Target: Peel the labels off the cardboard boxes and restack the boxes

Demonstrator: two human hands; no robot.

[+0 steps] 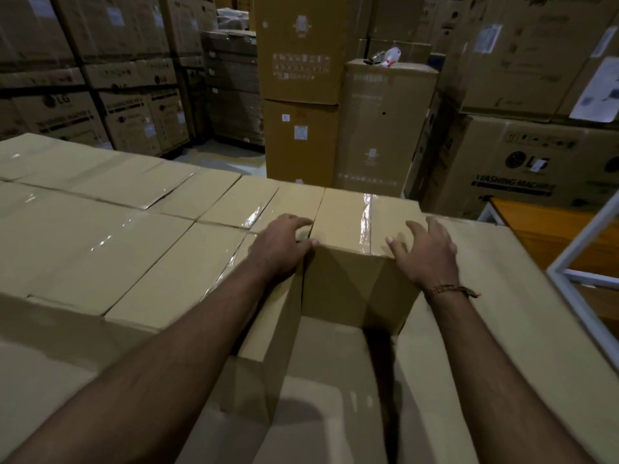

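A plain taped cardboard box (351, 226) stands in the top layer of a stack, with a gap in front of it. My left hand (283, 244) holds its near left top corner, fingers curled over the seam to the neighbouring box (268, 204). My right hand (425, 252) rests on the right part of its top, fingers spread. No label shows on the faces I see. A lower box top (328, 396) lies in the gap below.
Several taped boxes (100, 222) fill the stack to the left. A large carton (502, 296) flanks the right. A white metal frame (576, 262) and wooden surface stand far right. Tall appliance cartons (301, 78) and a strip of floor lie behind.
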